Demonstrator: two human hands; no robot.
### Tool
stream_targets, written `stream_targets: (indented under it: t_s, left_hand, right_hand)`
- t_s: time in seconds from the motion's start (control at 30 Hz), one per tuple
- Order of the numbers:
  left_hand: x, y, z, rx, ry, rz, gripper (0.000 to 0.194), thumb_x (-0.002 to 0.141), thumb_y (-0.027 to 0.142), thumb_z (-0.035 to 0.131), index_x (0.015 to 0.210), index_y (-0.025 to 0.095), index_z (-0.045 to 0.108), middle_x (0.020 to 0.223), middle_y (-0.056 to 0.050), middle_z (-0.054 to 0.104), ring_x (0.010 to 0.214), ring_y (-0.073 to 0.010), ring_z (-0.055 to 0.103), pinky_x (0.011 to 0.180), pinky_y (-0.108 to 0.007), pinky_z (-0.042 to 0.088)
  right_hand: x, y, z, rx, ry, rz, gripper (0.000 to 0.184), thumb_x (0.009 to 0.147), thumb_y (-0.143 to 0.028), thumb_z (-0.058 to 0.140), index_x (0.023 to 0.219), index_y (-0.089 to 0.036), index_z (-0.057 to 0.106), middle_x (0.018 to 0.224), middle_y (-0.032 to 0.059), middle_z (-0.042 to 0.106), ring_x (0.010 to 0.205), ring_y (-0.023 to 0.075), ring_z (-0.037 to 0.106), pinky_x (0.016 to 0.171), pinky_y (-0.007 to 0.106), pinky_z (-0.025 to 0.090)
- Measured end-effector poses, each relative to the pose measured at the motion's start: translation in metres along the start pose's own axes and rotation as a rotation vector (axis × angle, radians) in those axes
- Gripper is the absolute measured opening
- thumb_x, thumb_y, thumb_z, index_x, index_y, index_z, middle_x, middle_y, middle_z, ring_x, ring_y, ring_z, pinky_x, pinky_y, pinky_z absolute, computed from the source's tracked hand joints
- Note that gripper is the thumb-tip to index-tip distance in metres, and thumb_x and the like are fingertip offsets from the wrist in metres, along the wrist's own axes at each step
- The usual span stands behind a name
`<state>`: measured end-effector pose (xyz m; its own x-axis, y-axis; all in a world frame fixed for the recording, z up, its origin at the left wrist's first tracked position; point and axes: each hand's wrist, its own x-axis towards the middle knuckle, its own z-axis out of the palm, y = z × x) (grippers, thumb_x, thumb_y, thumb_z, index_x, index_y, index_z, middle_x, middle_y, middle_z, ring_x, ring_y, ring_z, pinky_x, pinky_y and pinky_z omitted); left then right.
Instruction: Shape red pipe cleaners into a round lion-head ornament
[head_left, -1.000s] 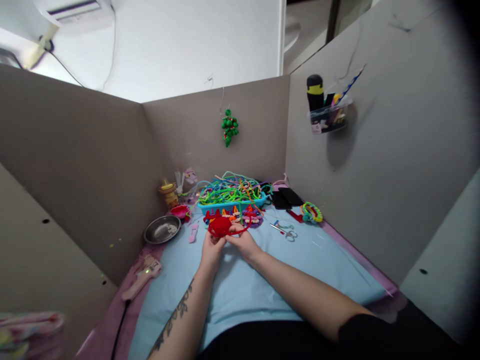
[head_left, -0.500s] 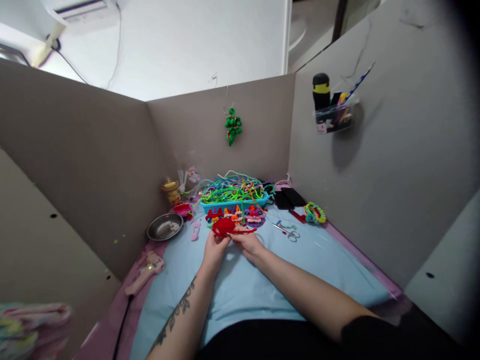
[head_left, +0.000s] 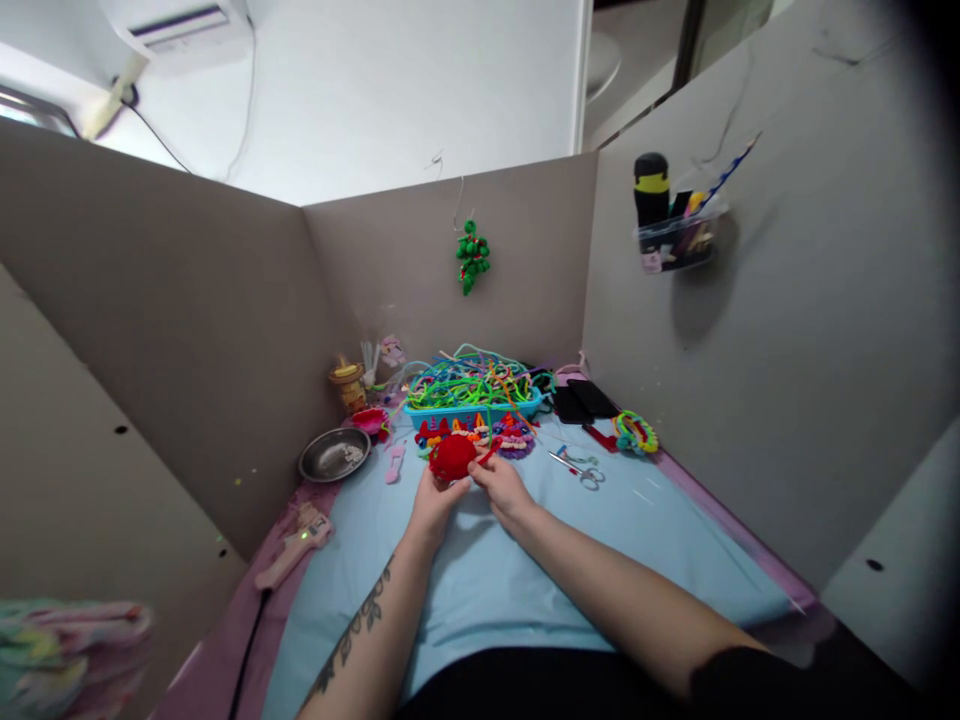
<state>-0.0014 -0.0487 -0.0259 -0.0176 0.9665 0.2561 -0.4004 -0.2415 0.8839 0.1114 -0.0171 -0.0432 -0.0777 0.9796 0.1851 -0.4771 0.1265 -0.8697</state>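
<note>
A rounded red fuzzy piece (head_left: 452,457), which looks made of pipe cleaner, is held up over the blue-covered table. My left hand (head_left: 436,500) grips it from below and the left, fingers closed around its underside. My right hand (head_left: 501,487) pinches a short red strand (head_left: 489,452) that sticks out on the piece's right side. Just behind the hands lie several colourful fuzzy craft pieces (head_left: 514,437), partly hidden by the red one. Beyond them a blue basket (head_left: 439,417) is heaped with loose pipe cleaners (head_left: 480,382).
Scissors (head_left: 585,475) and colourful rings (head_left: 636,432) lie to the right, near two dark flat devices (head_left: 572,405). On the left are a metal bowl (head_left: 319,470), a pink clip-like piece (head_left: 394,463) and a corded pink glue gun (head_left: 296,552). Grey panels (head_left: 450,205) enclose the table.
The red strand, stretched out to the right before, now angles upward near the piece. My right hand has shifted slightly, and the whole view has moved a little.
</note>
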Motion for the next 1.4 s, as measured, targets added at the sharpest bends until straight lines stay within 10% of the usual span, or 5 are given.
stream_targets:
  t_s: [0.47,0.7,1.13,1.4]
  left_hand:
    - [0.003,-0.005,-0.004,0.112,0.306,0.062,0.056,0.059,0.021,0.076,0.105,0.017,0.045,0.090,-0.008,0.069,0.080,-0.0193,0.066,0.075,-0.031,0.048]
    - [0.000,-0.004,0.003,0.146,0.291,0.076,0.066,0.058,0.018,0.077,0.113,0.019,0.040,0.092,-0.008,0.068,0.083,-0.0202,0.067,0.078,-0.032,0.049]
    - [0.001,-0.001,0.000,-0.193,0.167,-0.119,0.061,0.060,0.025,0.078,0.112,0.019,0.048,0.103,-0.009,0.066,0.089,-0.0199,0.065,0.077,-0.029,0.049]
    - [0.001,0.002,-0.002,-0.261,0.132,-0.182,0.049,0.063,0.020,0.077,0.106,0.018,0.053,0.100,-0.006,0.067,0.086,-0.0159,0.065,0.076,-0.025,0.050]
  right_hand:
    - [-0.006,-0.002,0.005,-0.002,0.013,0.055,0.027,0.053,-0.034,0.076,0.064,-0.017,0.060,0.061,-0.0020,0.062,0.061,0.0134,0.054,0.063,0.027,0.040]
    - [-0.012,-0.005,0.012,0.052,-0.138,-0.031,0.023,0.061,-0.030,0.074,0.079,-0.017,0.065,0.073,0.0019,0.067,0.074,0.0173,0.060,0.078,0.032,0.043]
    - [-0.004,0.000,0.001,-0.060,0.065,-0.080,0.022,0.056,-0.033,0.074,0.059,-0.018,0.059,0.078,0.0011,0.061,0.075,0.0161,0.054,0.075,0.030,0.041]
    - [-0.008,-0.002,0.004,0.008,-0.035,0.125,0.033,0.061,-0.048,0.071,0.070,-0.017,0.061,0.063,0.0004,0.061,0.061,0.0143,0.052,0.058,0.025,0.037]
